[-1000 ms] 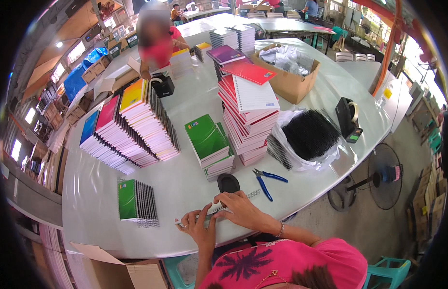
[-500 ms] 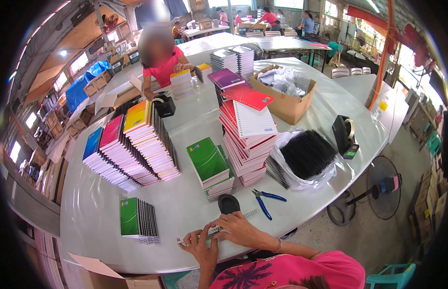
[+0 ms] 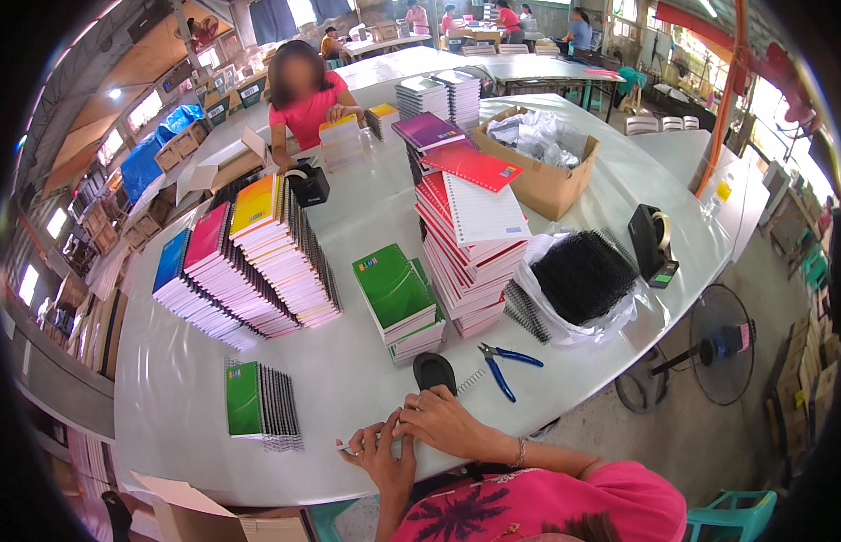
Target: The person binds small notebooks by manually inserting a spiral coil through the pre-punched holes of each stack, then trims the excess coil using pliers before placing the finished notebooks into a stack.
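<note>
At the table's near edge my left hand (image 3: 381, 452) is closed on a thin notebook (image 3: 345, 449), seen edge-on and mostly covered by my fingers. My right hand (image 3: 436, 421) bears against the left one, its fingers bent and pressed together; what they pinch is hidden. Beyond the right knuckles a pale wire coil (image 3: 472, 381) sticks out, and I cannot tell if it joins the notebook. Touching distance away lies a black oval dish (image 3: 434, 371). Blue-handled cutters (image 3: 503, 369) rest open to its right.
Green notebooks (image 3: 389, 287) and a tall red stack (image 3: 461, 262) stand ahead. Coil-bound stacks (image 3: 267, 230) and small green notebooks (image 3: 244, 397) are left. Black coils (image 3: 578, 275), a tape dispenser (image 3: 653, 244) and a carton (image 3: 538, 185) sit right. A co-worker (image 3: 307, 104) sits opposite.
The view has shifted slightly. My hands have drawn closer together and cover more of the notebook, and its coiled edge between them no longer shows.
</note>
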`<state>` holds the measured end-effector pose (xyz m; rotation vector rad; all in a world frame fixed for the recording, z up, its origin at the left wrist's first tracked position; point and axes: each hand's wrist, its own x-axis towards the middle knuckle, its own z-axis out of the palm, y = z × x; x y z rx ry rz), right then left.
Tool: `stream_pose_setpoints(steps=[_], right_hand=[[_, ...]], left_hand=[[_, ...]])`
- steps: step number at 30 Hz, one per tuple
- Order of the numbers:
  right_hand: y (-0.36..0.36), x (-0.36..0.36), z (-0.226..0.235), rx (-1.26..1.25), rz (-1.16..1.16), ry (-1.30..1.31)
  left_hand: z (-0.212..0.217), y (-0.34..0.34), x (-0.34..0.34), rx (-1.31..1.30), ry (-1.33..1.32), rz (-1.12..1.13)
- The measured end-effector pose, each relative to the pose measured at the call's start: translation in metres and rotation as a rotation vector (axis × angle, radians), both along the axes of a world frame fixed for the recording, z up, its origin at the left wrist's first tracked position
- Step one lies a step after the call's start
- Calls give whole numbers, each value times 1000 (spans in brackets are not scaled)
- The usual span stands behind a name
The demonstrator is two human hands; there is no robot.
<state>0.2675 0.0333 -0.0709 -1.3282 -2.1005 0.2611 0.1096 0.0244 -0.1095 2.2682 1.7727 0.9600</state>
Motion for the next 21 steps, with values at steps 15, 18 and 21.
stream_pose_setpoints(steps=[15, 18, 21], right_hand=[[16, 67, -7, -184, -284, 55], [27, 79, -23, -244, -93, 86], [34, 81, -36, -337, -62, 28]], left_hand=[[25, 10, -23, 2, -35, -250], [39, 15, -30, 2, -64, -348], [47, 20, -30, -3, -68, -410]])
